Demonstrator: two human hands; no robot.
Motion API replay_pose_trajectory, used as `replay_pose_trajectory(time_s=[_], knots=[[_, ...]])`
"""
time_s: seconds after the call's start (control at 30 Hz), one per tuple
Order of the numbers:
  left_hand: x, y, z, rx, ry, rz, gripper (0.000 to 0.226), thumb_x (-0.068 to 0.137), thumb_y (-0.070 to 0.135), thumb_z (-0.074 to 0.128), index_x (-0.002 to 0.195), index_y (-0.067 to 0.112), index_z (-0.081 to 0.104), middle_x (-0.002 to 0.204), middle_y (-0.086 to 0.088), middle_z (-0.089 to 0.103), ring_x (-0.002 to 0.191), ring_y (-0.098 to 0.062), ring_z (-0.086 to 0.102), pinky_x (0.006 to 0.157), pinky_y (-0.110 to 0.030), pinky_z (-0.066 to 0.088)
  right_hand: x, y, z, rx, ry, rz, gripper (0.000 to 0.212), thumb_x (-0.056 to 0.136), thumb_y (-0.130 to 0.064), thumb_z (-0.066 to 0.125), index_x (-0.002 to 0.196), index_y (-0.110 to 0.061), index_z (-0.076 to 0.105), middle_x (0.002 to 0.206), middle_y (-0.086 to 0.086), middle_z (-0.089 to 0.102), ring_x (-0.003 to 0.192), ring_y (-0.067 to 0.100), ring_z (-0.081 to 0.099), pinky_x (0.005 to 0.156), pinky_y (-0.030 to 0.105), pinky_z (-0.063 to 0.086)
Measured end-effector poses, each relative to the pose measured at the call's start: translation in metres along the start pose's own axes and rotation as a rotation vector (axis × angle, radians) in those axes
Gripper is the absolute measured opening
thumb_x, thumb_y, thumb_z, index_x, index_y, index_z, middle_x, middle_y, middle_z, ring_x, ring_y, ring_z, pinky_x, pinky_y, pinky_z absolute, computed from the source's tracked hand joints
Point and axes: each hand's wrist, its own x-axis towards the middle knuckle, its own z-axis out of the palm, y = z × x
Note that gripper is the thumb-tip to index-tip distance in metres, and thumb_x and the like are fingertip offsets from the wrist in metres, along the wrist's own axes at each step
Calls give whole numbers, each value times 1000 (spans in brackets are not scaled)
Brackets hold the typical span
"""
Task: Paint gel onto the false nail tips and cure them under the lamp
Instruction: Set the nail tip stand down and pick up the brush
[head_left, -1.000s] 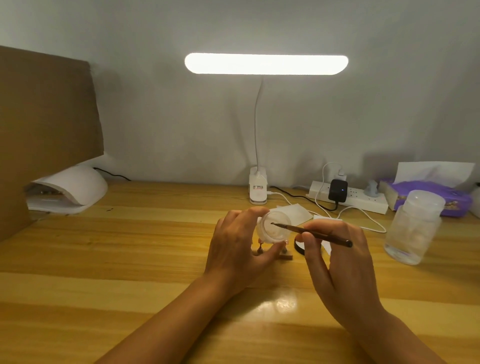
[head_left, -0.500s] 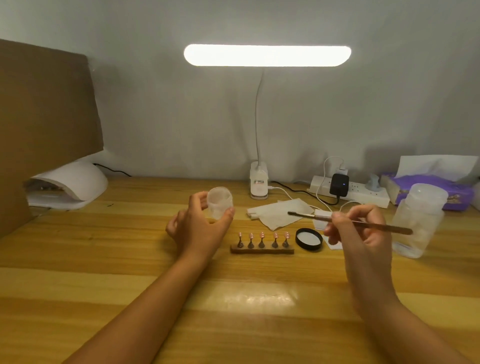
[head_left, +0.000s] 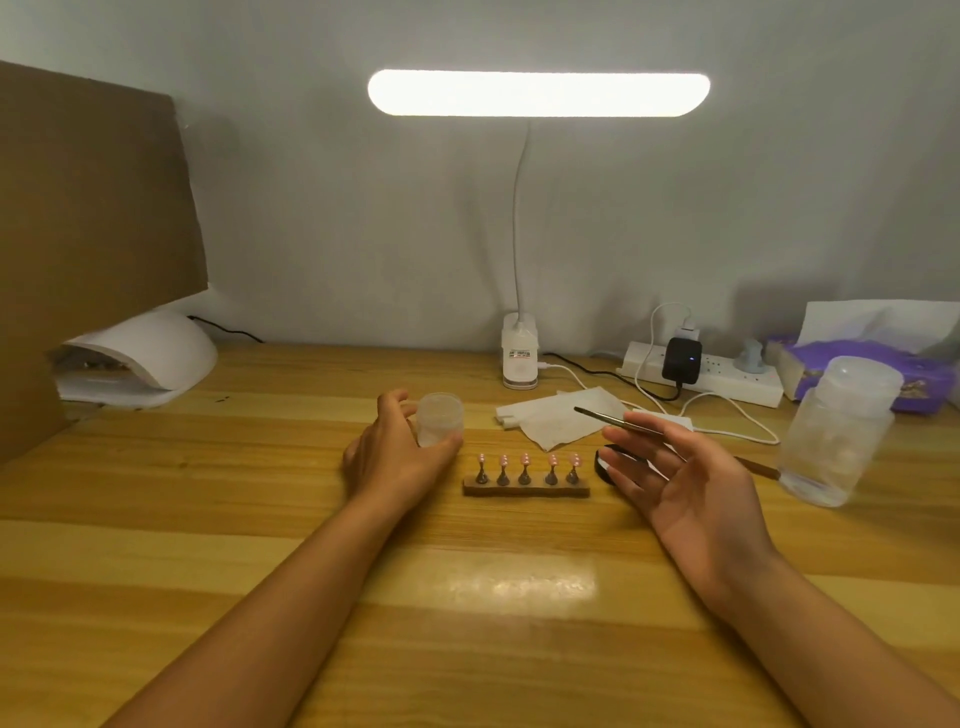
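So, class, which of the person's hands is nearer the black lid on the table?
Right. The right hand, holding the brush, has its fingertips over the black lid in this view; the left hand, gripping the small jar, sits left of it, beyond the nail stand.

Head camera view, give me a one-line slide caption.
Gel painting setup: left hand grips the jar beside five nail tips on a stand; right hand holds the brush.
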Motion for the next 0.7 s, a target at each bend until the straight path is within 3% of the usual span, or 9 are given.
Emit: replay_pose_trajectory(time_s=[0.1,0.17,0.23,0.33,0.43,0.53,0.7], knots=[[-5,4,-2,-26,88,51,75,80,38,77,139,19,36,136,1,52,125,-22,50,106,-41,37,2,-1,-2,-9,2,-14,34,98,-26,43,118,-8,64,111,14,72,105,28,69,102,44,44],[-12,11,-7,-94,307,248,52,82,24,72,125,16,45,118,2,55,111,-20,53,97,-41,42,2,-3,-4,0,11,-13,34,97,-25,44,118,-7,63,111,14,72,104,29,69,101,44,44],[-21,22,-10,-173,381,468,38,83,23,66,115,16,49,105,4,53,97,-15,52,86,-34,46,3,-5,-4,19,25,-7,34,97,-24,45,119,-6,63,111,15,72,103,28,69,100,42,45],[-40,33,-3,-74,183,654,40,83,31,65,116,15,50,103,2,56,92,-14,52,75,-20,43,2,-7,-2,4,42,-1,30,95,-24,49,115,-8,65,109,12,73,102,25,70,95,39,47],[-49,32,11,139,4,736,49,83,41,68,122,20,48,111,7,56,100,-9,50,79,-19,33,2,-7,0,-46,75,2,16,92,-24,58,100,-13,67,88,4,73,86,17,70,90,36,51],[-46,29,12,176,-84,670,49,82,48,65,122,28,45,110,14,57,101,-7,52,88,-26,36,1,-7,0,-100,90,11,9,89,-24,64,83,-18,60,64,-2,56,64,10,55,76,30,52],[-40,28,11,96,-264,543,39,82,41,70,112,33,47,103,13,61,97,-8,54,83,-29,46,2,-4,-1,-192,77,-17,13,88,-20,66,83,-18,54,57,-4,50,53,8,45,59,25,47]])
